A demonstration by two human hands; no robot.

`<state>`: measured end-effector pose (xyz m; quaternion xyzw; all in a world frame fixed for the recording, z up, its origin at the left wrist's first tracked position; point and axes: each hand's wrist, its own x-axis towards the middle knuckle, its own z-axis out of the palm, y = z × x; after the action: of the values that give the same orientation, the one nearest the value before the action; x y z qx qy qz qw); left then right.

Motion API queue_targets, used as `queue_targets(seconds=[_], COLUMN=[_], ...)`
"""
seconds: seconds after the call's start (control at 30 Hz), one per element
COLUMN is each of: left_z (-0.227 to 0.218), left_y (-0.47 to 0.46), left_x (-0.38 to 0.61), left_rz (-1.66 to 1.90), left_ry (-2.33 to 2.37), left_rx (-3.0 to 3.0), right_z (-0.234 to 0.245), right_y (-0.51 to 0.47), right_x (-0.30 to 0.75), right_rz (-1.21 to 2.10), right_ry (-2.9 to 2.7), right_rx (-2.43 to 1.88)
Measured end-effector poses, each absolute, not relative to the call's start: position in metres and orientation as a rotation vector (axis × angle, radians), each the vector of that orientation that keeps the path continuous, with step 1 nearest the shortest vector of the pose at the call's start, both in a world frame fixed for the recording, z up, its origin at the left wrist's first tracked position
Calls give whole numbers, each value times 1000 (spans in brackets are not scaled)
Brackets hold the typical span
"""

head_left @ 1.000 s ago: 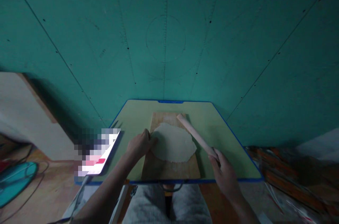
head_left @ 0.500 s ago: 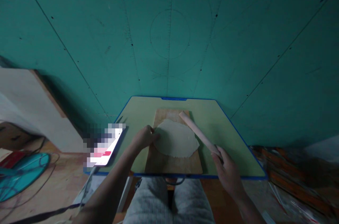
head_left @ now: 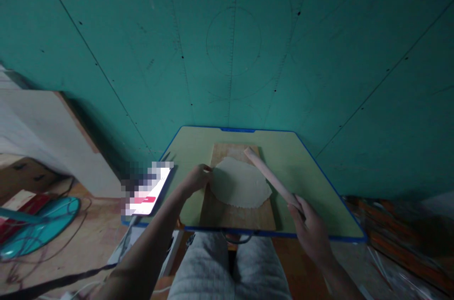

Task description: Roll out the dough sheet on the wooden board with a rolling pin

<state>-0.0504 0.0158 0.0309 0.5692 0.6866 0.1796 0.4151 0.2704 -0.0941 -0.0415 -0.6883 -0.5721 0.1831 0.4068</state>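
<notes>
A flat, pale sheet of dough with an uneven rim lies on a wooden cutting board. My left hand is at the sheet's left edge, its fingertips closed together on the rim. My right hand is wrapped around the near end of a rolling pin. The pin slants away to the upper left, and its far end is over the board's far right corner. Part of the dough's right edge is behind the pin.
Beneath the board is a small pale green table with a blue rim, set against a green wall. A lit phone, partly blurred out, rests at the table's left side. A teal round base with cables stands on the floor.
The whole view has shifted a little to the right. My left fingers have moved from lying over the dough to its left rim. My right hand keeps the rolling pin at the same slant.
</notes>
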Motion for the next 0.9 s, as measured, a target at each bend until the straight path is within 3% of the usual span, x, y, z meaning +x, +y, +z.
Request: queue_targets(seconds=[0.3, 0.9], left_z=[37, 22], left_y=[18, 27], left_x=[-56, -62], left_rz=[464, 467], left_ry=[1516, 1724], left_rx=[1316, 1601], right_z=[-37, -30], right_y=[-94, -97], right_x=[270, 267], right_rz=[574, 586], right_ry=[-1397, -1324], right_rx=[-1704, -1714])
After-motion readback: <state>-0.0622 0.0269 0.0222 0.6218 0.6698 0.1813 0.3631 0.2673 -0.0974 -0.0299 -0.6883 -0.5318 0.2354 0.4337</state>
